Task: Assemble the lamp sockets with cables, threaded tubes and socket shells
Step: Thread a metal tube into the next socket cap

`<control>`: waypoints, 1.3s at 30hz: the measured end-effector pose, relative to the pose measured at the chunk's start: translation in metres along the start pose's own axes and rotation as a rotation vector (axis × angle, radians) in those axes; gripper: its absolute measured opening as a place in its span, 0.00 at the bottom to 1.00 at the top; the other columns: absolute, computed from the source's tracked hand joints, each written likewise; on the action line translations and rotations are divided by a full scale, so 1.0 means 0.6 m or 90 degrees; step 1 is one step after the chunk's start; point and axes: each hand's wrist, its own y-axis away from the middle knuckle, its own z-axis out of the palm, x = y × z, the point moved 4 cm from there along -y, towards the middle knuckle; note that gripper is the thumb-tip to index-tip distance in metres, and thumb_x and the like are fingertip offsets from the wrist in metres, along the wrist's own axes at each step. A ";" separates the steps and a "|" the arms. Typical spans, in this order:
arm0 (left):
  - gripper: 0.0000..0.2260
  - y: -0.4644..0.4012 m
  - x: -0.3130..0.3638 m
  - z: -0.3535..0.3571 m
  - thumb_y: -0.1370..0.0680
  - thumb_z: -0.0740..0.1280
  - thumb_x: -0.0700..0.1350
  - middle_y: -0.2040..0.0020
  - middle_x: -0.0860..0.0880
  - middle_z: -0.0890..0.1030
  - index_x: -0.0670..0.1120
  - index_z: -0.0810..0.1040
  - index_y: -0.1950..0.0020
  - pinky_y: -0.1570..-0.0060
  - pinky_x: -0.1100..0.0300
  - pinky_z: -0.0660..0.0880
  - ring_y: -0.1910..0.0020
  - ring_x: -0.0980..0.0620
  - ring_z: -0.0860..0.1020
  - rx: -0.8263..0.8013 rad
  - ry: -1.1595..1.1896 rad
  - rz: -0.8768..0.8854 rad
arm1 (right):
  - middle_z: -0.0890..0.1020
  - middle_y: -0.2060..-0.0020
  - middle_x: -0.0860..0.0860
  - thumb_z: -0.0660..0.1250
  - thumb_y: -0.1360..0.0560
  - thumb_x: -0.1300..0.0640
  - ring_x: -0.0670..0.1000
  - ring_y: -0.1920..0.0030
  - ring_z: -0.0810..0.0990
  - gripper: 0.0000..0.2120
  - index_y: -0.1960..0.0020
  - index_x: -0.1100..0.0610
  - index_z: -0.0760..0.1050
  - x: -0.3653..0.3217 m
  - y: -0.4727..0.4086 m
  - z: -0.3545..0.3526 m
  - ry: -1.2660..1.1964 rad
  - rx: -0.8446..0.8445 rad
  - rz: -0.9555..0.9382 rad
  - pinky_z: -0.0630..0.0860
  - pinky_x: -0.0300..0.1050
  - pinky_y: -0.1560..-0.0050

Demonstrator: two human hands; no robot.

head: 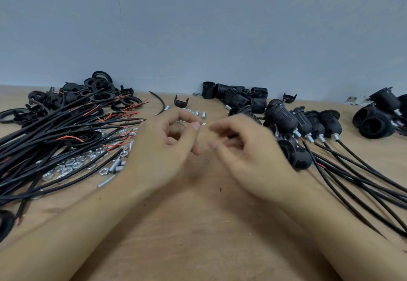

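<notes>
My left hand (pixel 167 146) hovers over the middle of the wooden table (pixel 198 225), fingers loosely curled, nothing visible in it. My right hand (pixel 244 148) is close beside it, blurred by motion, fingers relaxed and empty as far as I can see. Just behind the hands lie several short threaded tubes (pixel 196 112). A pile of black cables (pixel 66 126) with red inner wires spreads on the left. Black socket shells (pixel 242 96) stand at the back. Assembled sockets with cables (pixel 308 124) lie in a row to the right, touching my right hand's far side.
Steel nuts (pixel 72 164) and more tubes (pixel 114 167) are scattered under the cable ends at the left. Black rings and caps (pixel 101 85) are heaped at the back left. One cap (pixel 181 101) stands alone. More sockets (pixel 378 117) sit far right. A grey wall (pixel 198 27) bounds the table.
</notes>
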 end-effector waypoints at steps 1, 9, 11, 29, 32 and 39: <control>0.04 0.000 -0.001 0.000 0.20 0.67 0.41 0.72 0.53 0.81 0.49 0.81 0.51 0.68 0.60 0.73 0.74 0.54 0.77 0.000 -0.005 0.005 | 0.81 0.45 0.47 0.70 0.25 0.55 0.46 0.45 0.80 0.14 0.40 0.56 0.78 0.000 0.004 0.018 -0.123 -0.084 0.052 0.77 0.44 0.42; 0.06 -0.005 -0.005 -0.007 0.21 0.67 0.42 0.69 0.54 0.82 0.54 0.80 0.54 0.71 0.71 0.68 0.67 0.46 0.78 0.016 -0.055 0.016 | 0.82 0.45 0.42 0.66 0.22 0.56 0.39 0.44 0.78 0.12 0.38 0.53 0.79 0.066 -0.020 0.002 -0.140 0.071 0.286 0.73 0.35 0.42; 0.06 -0.004 -0.005 -0.007 0.22 0.67 0.43 0.69 0.55 0.82 0.54 0.80 0.54 0.72 0.71 0.67 0.68 0.46 0.76 0.010 -0.075 0.024 | 0.82 0.47 0.40 0.65 0.22 0.57 0.37 0.46 0.78 0.12 0.40 0.52 0.80 0.074 -0.014 -0.002 -0.103 0.076 0.292 0.70 0.28 0.49; 0.11 -0.021 -0.031 -0.034 0.24 0.64 0.54 0.44 0.51 0.79 0.52 0.80 0.45 0.40 0.48 0.70 0.41 0.46 0.73 -0.047 -0.544 -0.010 | 0.79 0.60 0.39 0.59 0.24 0.64 0.33 0.61 0.77 0.15 0.48 0.50 0.80 0.104 -0.011 -0.060 0.012 0.227 0.323 0.68 0.24 0.68; 0.18 -0.027 -0.050 -0.049 0.23 0.61 0.55 0.34 0.49 0.74 0.53 0.74 0.34 0.38 0.49 0.66 0.35 0.44 0.68 -0.090 -0.682 -0.097 | 0.81 0.61 0.40 0.61 0.24 0.64 0.36 0.59 0.77 0.14 0.54 0.49 0.81 0.093 -0.011 -0.048 -0.009 0.184 0.273 0.71 0.25 0.67; 0.14 -0.036 -0.065 -0.061 0.21 0.59 0.50 0.38 0.50 0.78 0.51 0.76 0.37 0.41 0.50 0.70 0.38 0.44 0.73 -0.132 -0.748 -0.137 | 0.84 0.58 0.43 0.64 0.23 0.65 0.38 0.57 0.79 0.12 0.47 0.50 0.79 0.074 -0.011 -0.019 -0.077 0.103 0.202 0.72 0.27 0.54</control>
